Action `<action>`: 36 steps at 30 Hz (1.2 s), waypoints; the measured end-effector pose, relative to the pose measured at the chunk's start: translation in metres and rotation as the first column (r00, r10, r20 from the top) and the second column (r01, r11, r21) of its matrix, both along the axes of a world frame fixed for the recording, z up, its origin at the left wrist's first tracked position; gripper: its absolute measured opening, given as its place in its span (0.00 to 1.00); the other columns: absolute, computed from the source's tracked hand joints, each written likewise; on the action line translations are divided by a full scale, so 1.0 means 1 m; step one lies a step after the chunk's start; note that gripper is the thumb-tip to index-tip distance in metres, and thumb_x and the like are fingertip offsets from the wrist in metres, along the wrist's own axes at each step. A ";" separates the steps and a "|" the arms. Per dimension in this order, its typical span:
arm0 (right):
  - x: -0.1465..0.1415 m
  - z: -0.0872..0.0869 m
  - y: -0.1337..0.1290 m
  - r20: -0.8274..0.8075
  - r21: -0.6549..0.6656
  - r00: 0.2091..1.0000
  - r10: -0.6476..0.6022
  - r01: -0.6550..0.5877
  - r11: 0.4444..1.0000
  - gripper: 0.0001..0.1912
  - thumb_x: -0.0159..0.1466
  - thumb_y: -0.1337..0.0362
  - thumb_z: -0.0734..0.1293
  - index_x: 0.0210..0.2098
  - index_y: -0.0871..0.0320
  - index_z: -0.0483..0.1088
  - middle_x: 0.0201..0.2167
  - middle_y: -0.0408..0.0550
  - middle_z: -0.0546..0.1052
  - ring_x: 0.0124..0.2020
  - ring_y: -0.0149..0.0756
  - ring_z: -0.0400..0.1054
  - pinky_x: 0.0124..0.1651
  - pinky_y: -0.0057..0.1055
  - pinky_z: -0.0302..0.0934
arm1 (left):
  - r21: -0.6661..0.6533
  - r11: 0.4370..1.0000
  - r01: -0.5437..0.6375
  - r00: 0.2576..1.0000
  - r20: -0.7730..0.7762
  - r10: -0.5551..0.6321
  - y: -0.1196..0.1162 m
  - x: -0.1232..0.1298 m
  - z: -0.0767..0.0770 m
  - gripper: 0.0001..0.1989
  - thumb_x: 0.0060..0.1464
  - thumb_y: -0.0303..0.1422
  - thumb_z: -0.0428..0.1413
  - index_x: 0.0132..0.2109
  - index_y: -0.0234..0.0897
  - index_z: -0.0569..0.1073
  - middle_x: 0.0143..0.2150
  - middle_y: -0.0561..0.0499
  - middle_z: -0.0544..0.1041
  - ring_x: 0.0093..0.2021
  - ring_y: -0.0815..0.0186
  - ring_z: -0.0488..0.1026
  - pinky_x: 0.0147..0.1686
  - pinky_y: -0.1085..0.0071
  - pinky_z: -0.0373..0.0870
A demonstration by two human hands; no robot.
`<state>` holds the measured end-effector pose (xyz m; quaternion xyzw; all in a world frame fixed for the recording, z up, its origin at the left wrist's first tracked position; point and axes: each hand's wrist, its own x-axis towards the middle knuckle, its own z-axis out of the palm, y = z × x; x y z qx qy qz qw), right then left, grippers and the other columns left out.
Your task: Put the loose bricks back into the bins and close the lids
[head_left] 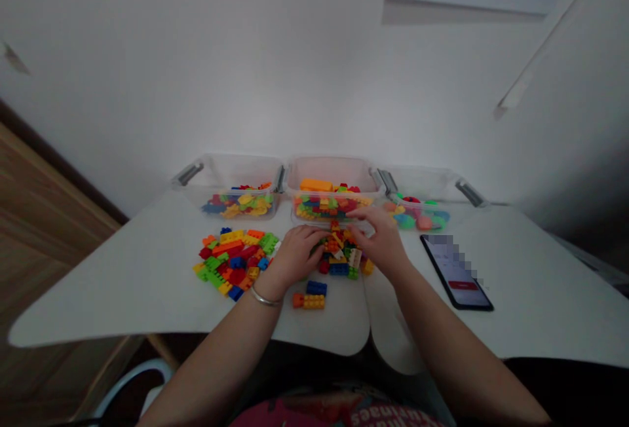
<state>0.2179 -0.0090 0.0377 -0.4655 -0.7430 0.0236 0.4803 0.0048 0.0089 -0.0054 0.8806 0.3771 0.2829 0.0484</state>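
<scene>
Two bare hands work over loose toy blocks on a white table (122, 289) set against a pale wall (246, 73). The right pile (339, 262), in the middle of the table, lies between the hands. The left hand (299, 253) comes in from the near left, its fingers bent over that pile's left edge; whether it has hold of a block cannot be told, since the fingertips are hidden among the pieces. The right hand (378, 237) is over the pile's far right side, thumb and fingers well apart, with nothing seen between them. A silver bangle (265, 298) circles the left wrist. Left of that wrist spreads a wider left pile (228, 263) (red, green, yellow, blue and orange). Nearer than the right pile lie a blue block (316, 288) and, just beside it, a yellow block (314, 302) with an orange piece (297, 300) at its left end. Along the far side stand three clear boxes: the left box (240, 170) and middle box (334, 170) hold blocks, the right box (427, 181) rounder coloured pieces. A phone (457, 276) lies on the right, its screen lit.
</scene>
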 end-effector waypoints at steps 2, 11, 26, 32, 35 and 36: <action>-0.006 -0.019 -0.011 0.082 -0.075 0.997 0.003 0.003 0.997 0.08 0.61 0.63 0.68 0.40 0.53 0.76 0.40 0.50 0.81 0.44 0.46 0.72 0.51 0.45 0.65 | -0.012 1.000 -0.002 1.000 0.006 0.002 0.000 0.000 0.000 0.17 0.59 0.28 0.54 0.55 0.38 0.74 0.53 0.44 0.79 0.52 0.55 0.74 0.55 0.53 0.71; -0.019 -0.055 -0.027 0.197 -0.096 0.978 -0.062 0.082 0.992 0.19 0.57 0.63 0.72 0.49 0.52 0.75 0.49 0.54 0.77 0.52 0.52 0.67 0.57 0.54 0.62 | -0.039 0.999 -0.015 0.999 0.045 0.017 -0.001 0.000 -0.002 0.18 0.59 0.28 0.54 0.56 0.39 0.73 0.53 0.45 0.78 0.53 0.57 0.73 0.57 0.54 0.69; -0.022 -0.062 -0.022 0.008 -0.077 0.991 -0.137 0.137 0.988 0.08 0.58 0.66 0.68 0.39 0.53 0.74 0.40 0.52 0.78 0.46 0.49 0.68 0.52 0.51 0.65 | -0.019 1.000 -0.021 1.000 -0.011 0.021 0.000 0.000 -0.001 0.17 0.58 0.28 0.54 0.54 0.39 0.75 0.50 0.44 0.79 0.52 0.57 0.74 0.55 0.55 0.70; -0.017 -0.066 -0.018 -0.061 -0.088 0.988 -0.142 0.136 0.987 0.06 0.59 0.64 0.67 0.37 0.52 0.73 0.38 0.51 0.79 0.44 0.49 0.70 0.50 0.49 0.65 | -0.025 1.000 -0.013 1.000 -0.001 0.013 -0.001 -0.002 -0.001 0.18 0.58 0.29 0.56 0.56 0.38 0.74 0.52 0.43 0.78 0.53 0.56 0.73 0.56 0.54 0.69; -0.016 -0.065 -0.018 -0.070 -0.096 0.988 -0.136 0.128 0.987 0.06 0.59 0.64 0.67 0.37 0.53 0.73 0.37 0.52 0.79 0.44 0.50 0.71 0.49 0.49 0.66 | -0.004 1.000 0.005 1.000 0.018 -0.005 -0.001 -0.001 -0.001 0.19 0.58 0.32 0.58 0.57 0.38 0.74 0.54 0.43 0.78 0.54 0.55 0.73 0.55 0.54 0.69; -0.017 -0.064 -0.019 -0.068 -0.096 0.990 -0.126 0.119 0.988 0.06 0.59 0.64 0.67 0.37 0.52 0.73 0.37 0.52 0.79 0.44 0.49 0.71 0.49 0.48 0.66 | 0.010 1.000 0.008 1.000 0.021 -0.008 -0.001 -0.001 -0.001 0.19 0.58 0.33 0.59 0.56 0.38 0.74 0.54 0.43 0.78 0.53 0.55 0.73 0.55 0.54 0.69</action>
